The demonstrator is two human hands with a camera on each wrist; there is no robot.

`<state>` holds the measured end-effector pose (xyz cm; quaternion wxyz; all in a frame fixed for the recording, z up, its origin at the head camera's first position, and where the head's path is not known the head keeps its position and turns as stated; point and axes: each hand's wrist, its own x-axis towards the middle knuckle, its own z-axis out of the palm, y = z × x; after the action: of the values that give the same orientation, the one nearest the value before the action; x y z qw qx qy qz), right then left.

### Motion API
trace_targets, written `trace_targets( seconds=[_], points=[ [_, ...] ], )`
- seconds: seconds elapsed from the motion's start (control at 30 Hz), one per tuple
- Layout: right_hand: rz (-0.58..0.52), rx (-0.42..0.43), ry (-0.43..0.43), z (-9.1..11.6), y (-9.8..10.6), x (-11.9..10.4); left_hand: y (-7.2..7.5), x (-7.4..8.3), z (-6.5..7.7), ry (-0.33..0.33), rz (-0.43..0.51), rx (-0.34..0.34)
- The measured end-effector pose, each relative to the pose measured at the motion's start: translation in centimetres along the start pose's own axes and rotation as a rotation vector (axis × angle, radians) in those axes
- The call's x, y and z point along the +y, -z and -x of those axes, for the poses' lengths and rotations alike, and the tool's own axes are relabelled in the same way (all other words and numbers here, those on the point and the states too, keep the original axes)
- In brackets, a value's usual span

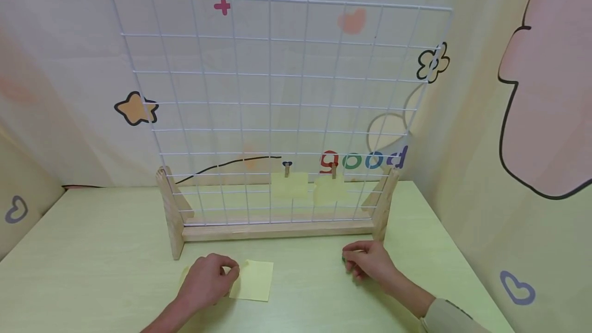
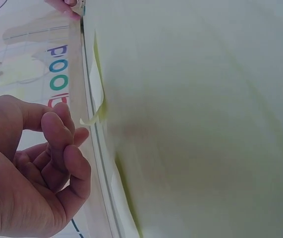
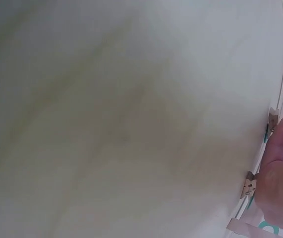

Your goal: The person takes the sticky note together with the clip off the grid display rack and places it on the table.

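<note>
My left hand (image 1: 208,279) hovers by a yellow sticky note (image 1: 254,281) on the table, fingers loosely bent and nothing visible between them. That note's corner curls up near the fingertips, as the left wrist view also shows. Another sticky note (image 1: 183,275) lies mostly hidden behind this hand. Farther right, my right hand (image 1: 370,261) pinches at a small wooden clothespin (image 3: 272,120) with a green part, low over the table. Under the same hand, a second clothespin (image 3: 249,186) lies beside the palm in the right wrist view.
A white wire grid (image 1: 252,86) stands upright in a wooden base (image 1: 277,231) behind both hands. Low on it, clothespins hold two yellow notes, a left one (image 1: 290,186) and a right one (image 1: 329,191). A patterned cloth (image 1: 467,91) backs the pale table (image 1: 92,230).
</note>
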<state>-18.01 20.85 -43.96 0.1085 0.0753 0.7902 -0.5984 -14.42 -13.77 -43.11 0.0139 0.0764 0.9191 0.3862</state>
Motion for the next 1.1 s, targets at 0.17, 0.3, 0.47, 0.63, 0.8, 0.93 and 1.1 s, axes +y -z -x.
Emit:
trace_targets(
  seconds=[0.17, 0.3, 0.47, 0.63, 0.8, 0.93, 1.1],
  points=[
    [0.019, 0.002, 0.006, 0.1, 0.0, -0.4, 0.1, 0.2, -0.2, -0.006, -0.008, 0.013],
    [0.030, -0.002, 0.031, 0.2, 0.1, -1.2, 0.2, 0.4, -0.5, -0.028, -0.020, 0.036],
    [0.029, -0.035, 0.084, 0.3, 0.3, -2.6, 0.4, 1.0, -1.0, -0.068, -0.014, 0.047],
    [0.028, -0.028, 0.119, 0.5, -0.2, -4.0, 0.4, 2.0, -1.6, -0.099, 0.015, 0.067],
    [0.018, -0.035, 0.162, 0.8, -0.8, -5.0, 0.3, 2.9, -2.1, -0.126, 0.046, 0.071],
    [0.030, -0.049, 0.220, 1.0, -1.1, -5.8, 0.1, 3.4, -2.5, -0.145, 0.093, 0.075],
    [0.045, -0.066, 0.284, 1.0, -1.6, -6.7, -0.1, 4.0, -3.2, -0.164, 0.186, 0.073]
  ],
)
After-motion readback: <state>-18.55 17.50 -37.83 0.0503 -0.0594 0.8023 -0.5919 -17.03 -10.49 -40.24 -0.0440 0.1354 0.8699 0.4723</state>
